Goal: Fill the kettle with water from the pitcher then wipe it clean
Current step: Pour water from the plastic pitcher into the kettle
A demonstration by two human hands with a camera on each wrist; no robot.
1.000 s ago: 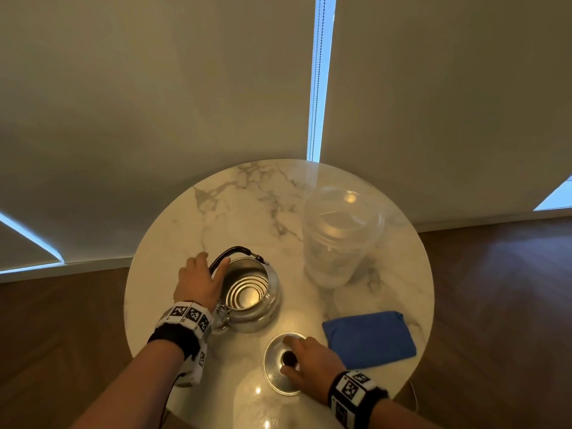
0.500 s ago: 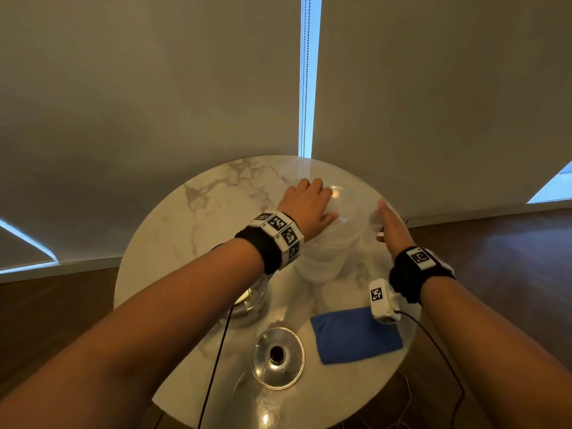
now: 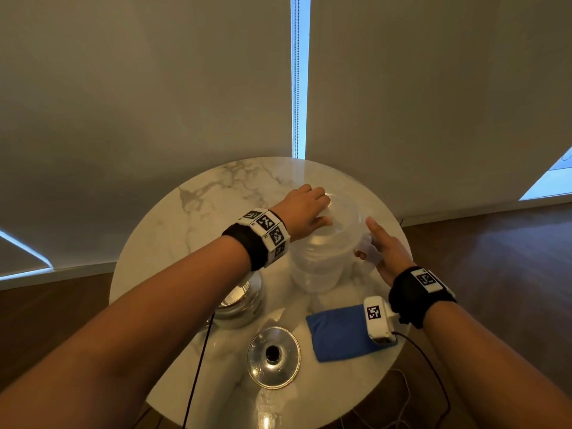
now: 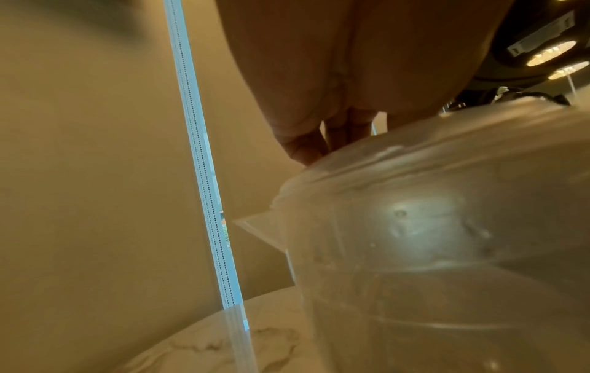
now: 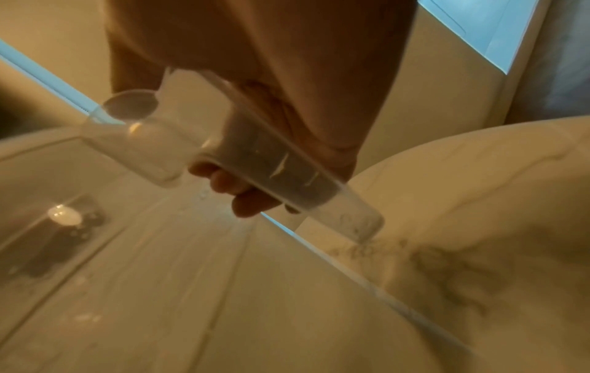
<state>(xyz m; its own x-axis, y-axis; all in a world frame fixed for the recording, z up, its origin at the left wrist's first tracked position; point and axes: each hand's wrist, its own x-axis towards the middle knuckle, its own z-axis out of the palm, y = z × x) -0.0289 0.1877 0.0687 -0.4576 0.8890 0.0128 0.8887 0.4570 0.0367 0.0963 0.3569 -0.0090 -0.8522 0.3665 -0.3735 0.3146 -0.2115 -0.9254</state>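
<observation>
A clear plastic pitcher point(image 3: 318, 267) stands at the back right of the round marble table point(image 3: 198, 212). My left hand point(image 3: 306, 212) lies on its lid point(image 3: 343, 212), fingers point(image 4: 303, 149) curled over the far rim and thumb on the near side. My right hand point(image 3: 379, 249) grips the pitcher's handle point(image 5: 255, 161), fingers point(image 5: 242, 199) wrapped round it and index finger pointing up along the wall. The steel kettle point(image 3: 238, 301) stands open to the left of the pitcher, half hidden under my left forearm. Its lid point(image 3: 274, 357) lies near the front edge. A folded blue cloth point(image 3: 337, 335) lies beside it.
The pitcher's spout point(image 4: 262, 232) points to the far side, toward the closed blinds. A bright gap point(image 3: 300, 75) runs between the blinds behind the table. Wooden floor surrounds the table, and thin cables hang from both wrists over the front edge.
Both hands left the kettle and its lid and went to the pitcher. The left hand's fingers have curled over the pitcher's lid, and the right hand has closed round the handle.
</observation>
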